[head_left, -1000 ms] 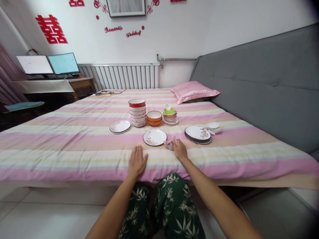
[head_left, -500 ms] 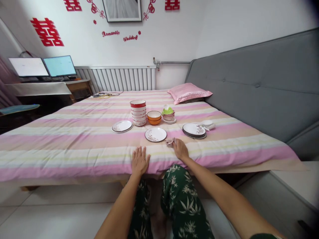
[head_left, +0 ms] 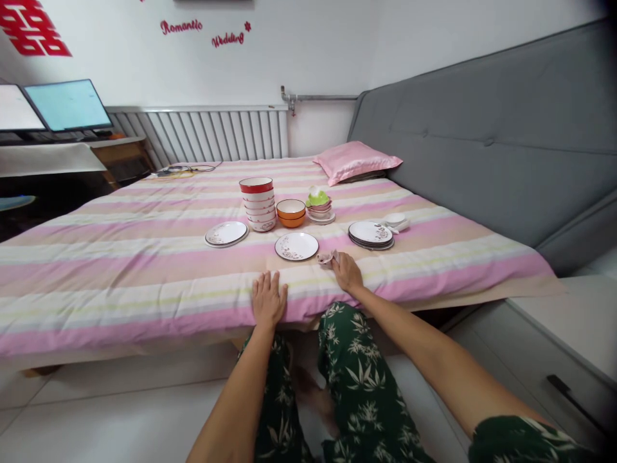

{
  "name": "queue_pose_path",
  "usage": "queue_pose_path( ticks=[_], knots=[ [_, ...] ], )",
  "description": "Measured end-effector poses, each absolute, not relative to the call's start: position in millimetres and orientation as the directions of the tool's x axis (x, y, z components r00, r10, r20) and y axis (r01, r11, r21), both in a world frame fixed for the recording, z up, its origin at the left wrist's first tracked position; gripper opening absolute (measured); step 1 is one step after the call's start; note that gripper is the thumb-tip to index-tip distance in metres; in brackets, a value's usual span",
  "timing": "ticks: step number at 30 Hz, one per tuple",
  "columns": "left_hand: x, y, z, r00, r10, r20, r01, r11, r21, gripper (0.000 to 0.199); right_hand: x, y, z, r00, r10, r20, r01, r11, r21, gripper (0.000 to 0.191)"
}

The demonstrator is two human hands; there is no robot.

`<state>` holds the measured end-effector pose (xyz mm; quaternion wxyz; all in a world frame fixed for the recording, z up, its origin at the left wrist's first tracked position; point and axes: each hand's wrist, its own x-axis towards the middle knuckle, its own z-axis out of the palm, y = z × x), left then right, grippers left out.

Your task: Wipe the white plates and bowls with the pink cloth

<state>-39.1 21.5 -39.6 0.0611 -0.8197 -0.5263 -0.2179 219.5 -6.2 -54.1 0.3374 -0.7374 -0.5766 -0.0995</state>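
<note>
My left hand (head_left: 268,298) lies flat on the bed's front edge, fingers stretched out, holding nothing. In my right hand (head_left: 348,272) is a crumpled pinkish cloth (head_left: 328,258), which rests on the striped bedsheet. Just left of the cloth and beyond my hands lies a white plate with a floral print and dark rim (head_left: 296,247). To the right is a stack of similar plates (head_left: 371,233). Further left are two stacked plates (head_left: 226,233). Behind the single plate stand a tall stack of bowls (head_left: 260,212), orange bowls (head_left: 291,214) and a pile of small dishes topped by a green one (head_left: 319,204).
White spoons or small dishes (head_left: 396,222) sit by the right plate stack. A pink pillow (head_left: 355,162) lies near the grey headboard (head_left: 482,128). Cables (head_left: 186,169) are at the bed's far left, before a radiator (head_left: 207,132). A cabinet (head_left: 544,334) stands at right.
The view has tilted down and turned slightly right. Both hands keep their places on the bed, the right one still on the cloth; the dishes have not moved.
</note>
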Motion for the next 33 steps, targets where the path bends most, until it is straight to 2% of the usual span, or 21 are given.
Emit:
queue_pose_path(
  ticks=[6,33],
  knots=[
    [-36.1,21.5,-38.8,0.308,0.829,0.466,0.876,-0.439,0.202,0.049,220.3,-6.1,-53.9,0.331,0.784,0.526,0.912,-0.123,-0.391,0.03],
    [-34.9,21.4,-37.1,0.225,0.808,0.544,0.882,-0.406,0.238,0.041,213.6,-4.4,-53.0,0.334,0.762,0.555,0.919,-0.133,-0.371,0.028]
  ],
)
